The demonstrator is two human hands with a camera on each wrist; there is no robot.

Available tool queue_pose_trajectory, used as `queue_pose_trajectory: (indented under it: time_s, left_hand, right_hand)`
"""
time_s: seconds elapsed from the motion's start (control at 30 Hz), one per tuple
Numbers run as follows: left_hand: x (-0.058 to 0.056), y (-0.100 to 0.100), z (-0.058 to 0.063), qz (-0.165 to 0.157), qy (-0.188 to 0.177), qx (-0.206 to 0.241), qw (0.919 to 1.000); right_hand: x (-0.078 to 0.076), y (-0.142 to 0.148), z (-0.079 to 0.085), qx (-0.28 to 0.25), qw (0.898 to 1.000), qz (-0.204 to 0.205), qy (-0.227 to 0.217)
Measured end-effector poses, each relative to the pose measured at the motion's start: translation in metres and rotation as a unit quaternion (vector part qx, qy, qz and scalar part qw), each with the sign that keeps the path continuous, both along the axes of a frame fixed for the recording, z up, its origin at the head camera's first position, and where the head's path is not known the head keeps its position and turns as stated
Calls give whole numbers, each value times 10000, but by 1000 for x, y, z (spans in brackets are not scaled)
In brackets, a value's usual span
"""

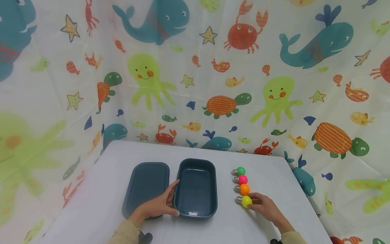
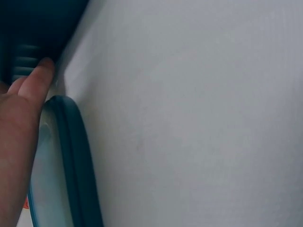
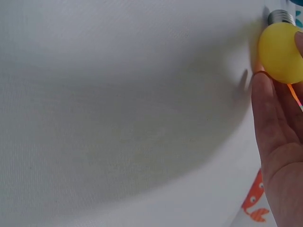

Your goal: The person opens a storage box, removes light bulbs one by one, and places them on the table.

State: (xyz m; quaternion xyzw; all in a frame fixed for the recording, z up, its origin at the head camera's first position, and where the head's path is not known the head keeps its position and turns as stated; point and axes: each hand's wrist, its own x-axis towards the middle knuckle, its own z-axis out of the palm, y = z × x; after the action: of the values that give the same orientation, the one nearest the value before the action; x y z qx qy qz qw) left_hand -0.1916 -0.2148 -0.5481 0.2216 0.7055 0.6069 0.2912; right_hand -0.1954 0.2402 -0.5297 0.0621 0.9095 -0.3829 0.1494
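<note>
A dark blue rectangular box (image 1: 195, 214), its top uncovered, stands mid-table in the head view. My left hand (image 1: 159, 204) rests against its left side, thumb and fingers spread along the wall; the left wrist view shows a fairly straight finger (image 2: 40, 82) touching it. To the right, a yellow light bulb (image 1: 246, 202) lies with its metal base pointing left. My right hand (image 1: 268, 207) pinches its round end between thumb and fingers, also seen on the yellow bulb (image 3: 279, 52) in the right wrist view. Orange (image 1: 244, 189), pink (image 1: 242, 179) and green (image 1: 241, 170) bulbs lie behind it in a column.
A matching dark blue lid (image 1: 147, 186) lies flat left of the box, partly under my left forearm. The white-covered table (image 1: 225, 230) is bordered at the back and sides by a curtain (image 1: 195, 101) printed with sea animals.
</note>
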Motion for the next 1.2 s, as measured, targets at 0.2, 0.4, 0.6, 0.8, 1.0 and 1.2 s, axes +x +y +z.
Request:
queue_pose_trajectory:
  time_s: [0.2, 0.4, 0.6, 0.8, 1.0, 1.2]
  left_hand:
    - [0, 1, 0, 36, 28, -9, 10000]
    - [0, 1, 0, 36, 56, 4, 10000]
    - [1, 1, 1, 85, 52, -45, 9999]
    - [1, 3, 0, 83, 9, 11, 10000]
    - [-5, 2, 3, 42, 10, -20, 10000]
    - [-10, -1, 10, 81, 43, 11, 10000]
  right_hand:
    - [-1, 1, -3, 89, 9999, -76, 94]
    - [0, 3, -4, 171, 9997, -104, 134]
    - [1, 5, 0, 195, 9997, -84, 127]
    - [-2, 11, 10, 284, 9993, -200, 132]
    - [-9, 19, 10, 580, 9955, -476, 572]
    - [-14, 24, 4, 882, 9883, -450, 1163]
